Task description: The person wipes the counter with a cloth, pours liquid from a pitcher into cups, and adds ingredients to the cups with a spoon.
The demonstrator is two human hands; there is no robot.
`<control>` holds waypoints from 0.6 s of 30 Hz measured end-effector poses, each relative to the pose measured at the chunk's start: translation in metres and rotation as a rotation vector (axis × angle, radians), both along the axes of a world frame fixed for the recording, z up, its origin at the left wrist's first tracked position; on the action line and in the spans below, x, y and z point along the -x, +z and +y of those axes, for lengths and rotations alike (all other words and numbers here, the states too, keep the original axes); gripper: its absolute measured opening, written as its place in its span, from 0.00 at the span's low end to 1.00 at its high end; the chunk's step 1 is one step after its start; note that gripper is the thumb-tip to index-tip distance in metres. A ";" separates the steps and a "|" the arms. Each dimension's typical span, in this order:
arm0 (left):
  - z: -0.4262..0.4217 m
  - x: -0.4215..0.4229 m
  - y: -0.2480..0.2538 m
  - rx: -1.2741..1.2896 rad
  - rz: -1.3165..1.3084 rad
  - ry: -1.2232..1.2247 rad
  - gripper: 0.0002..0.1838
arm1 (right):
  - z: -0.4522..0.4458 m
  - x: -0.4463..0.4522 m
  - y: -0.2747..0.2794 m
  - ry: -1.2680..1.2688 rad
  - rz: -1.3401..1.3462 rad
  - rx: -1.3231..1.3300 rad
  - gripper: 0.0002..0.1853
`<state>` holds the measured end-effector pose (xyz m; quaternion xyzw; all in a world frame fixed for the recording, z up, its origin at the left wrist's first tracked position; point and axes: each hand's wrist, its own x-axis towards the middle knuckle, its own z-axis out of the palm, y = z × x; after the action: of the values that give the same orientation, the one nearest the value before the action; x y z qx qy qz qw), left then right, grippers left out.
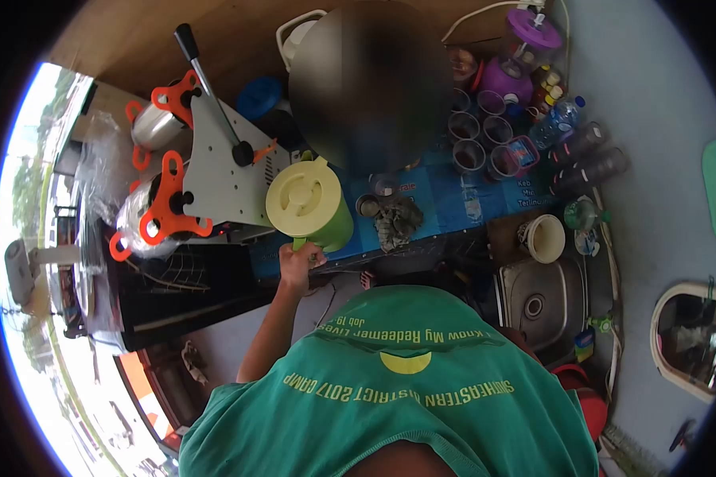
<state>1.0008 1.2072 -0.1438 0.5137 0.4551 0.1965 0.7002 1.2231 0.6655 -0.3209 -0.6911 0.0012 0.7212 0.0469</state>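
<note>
One crumpled cloth (398,224) lies between the pitcher (306,199) and several cups (469,156).

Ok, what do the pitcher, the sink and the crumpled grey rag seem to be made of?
Pitcher: likely smooth green plastic with a paler lid, judging by its even colour and moulded shape. Sink: probably stainless steel, from its grey metallic sheen. Rag: apparently matte fabric, given its soft folds; I can't tell the fibre.
</note>
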 end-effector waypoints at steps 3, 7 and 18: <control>0.015 -0.021 -0.010 0.015 -0.049 -0.007 0.06 | 0.003 0.026 -0.006 -0.050 -0.025 -0.024 0.16; 0.037 -0.044 -0.031 0.043 -0.073 0.033 0.04 | -0.002 0.060 -0.022 -0.087 -0.059 -0.092 0.16; 0.076 -0.068 -0.084 0.045 -0.101 0.042 0.04 | 0.041 0.065 -0.033 0.560 -0.770 -0.502 0.20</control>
<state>1.0684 1.2827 -0.2278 0.4779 0.4342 0.2264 0.7292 1.1581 0.7061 -0.3537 -0.8470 -0.3729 0.3786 0.0135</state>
